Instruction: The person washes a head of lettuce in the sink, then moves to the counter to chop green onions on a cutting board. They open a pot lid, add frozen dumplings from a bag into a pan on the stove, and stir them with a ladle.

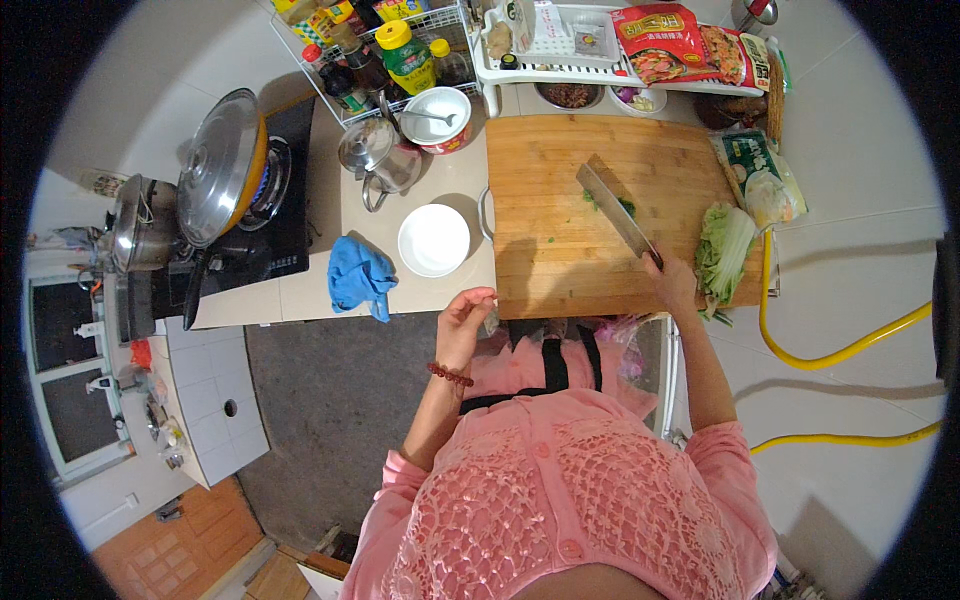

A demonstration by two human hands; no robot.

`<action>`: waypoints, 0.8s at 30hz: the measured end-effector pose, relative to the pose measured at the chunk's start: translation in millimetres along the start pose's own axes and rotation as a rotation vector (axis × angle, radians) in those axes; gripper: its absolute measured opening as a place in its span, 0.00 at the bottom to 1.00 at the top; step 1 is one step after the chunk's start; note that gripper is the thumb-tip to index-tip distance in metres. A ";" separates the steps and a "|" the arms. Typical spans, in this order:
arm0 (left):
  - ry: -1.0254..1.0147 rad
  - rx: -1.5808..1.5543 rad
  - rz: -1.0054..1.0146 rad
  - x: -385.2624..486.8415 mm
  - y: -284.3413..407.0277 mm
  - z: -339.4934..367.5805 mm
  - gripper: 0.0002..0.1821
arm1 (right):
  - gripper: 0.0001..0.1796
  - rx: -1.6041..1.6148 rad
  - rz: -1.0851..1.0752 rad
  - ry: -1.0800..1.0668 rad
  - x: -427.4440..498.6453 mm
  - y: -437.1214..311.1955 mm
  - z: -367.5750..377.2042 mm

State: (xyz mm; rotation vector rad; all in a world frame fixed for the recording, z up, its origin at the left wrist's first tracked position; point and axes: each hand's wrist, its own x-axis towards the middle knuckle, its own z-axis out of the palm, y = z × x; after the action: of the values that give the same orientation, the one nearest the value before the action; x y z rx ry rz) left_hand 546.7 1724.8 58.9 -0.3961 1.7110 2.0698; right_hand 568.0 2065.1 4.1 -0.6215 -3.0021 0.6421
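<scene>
My right hand (673, 283) grips the dark handle of a cleaver (616, 207) over the wooden cutting board (555, 277). The blade slants up and left, its flat side in view. Chopped green leaves (627, 205) peek out on both sides of the blade, partly hidden by it. Half-curled, my left hand (466, 313) is off the board's front left corner, thumb close to the fingertips; whether anything small is between them I cannot tell. A piece of Chinese cabbage (724, 251) lies on the board's right edge, beside my right hand.
Left of the board are a white bowl (433, 240), a blue cloth (360, 276) and a glass pitcher (380, 161). Further left, a lidded wok (225, 165) sits over a lit burner (266, 187). Behind stand a bottle rack (442, 22) and white shelf (555, 75). A yellow hose (817, 362) curves at right.
</scene>
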 end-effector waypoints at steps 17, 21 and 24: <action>-0.089 -0.009 0.061 9.0 -13.2 4.3 0.08 | 0.14 0.239 -0.201 -0.302 -47.0 -48.5 14.3; -0.089 0.013 0.044 6.5 -10.7 4.2 0.07 | 0.15 0.230 -0.219 -0.304 -42.4 -51.3 16.2; -0.082 0.025 0.035 3.4 -8.3 3.0 0.07 | 0.15 0.259 -0.208 -0.324 -28.6 -44.8 12.5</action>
State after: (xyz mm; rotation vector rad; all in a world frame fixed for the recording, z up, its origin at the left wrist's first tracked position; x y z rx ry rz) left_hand 547.9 1729.4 50.8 -0.2709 1.7056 2.0572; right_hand 576.2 2011.7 12.4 -0.2044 -3.1221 1.1903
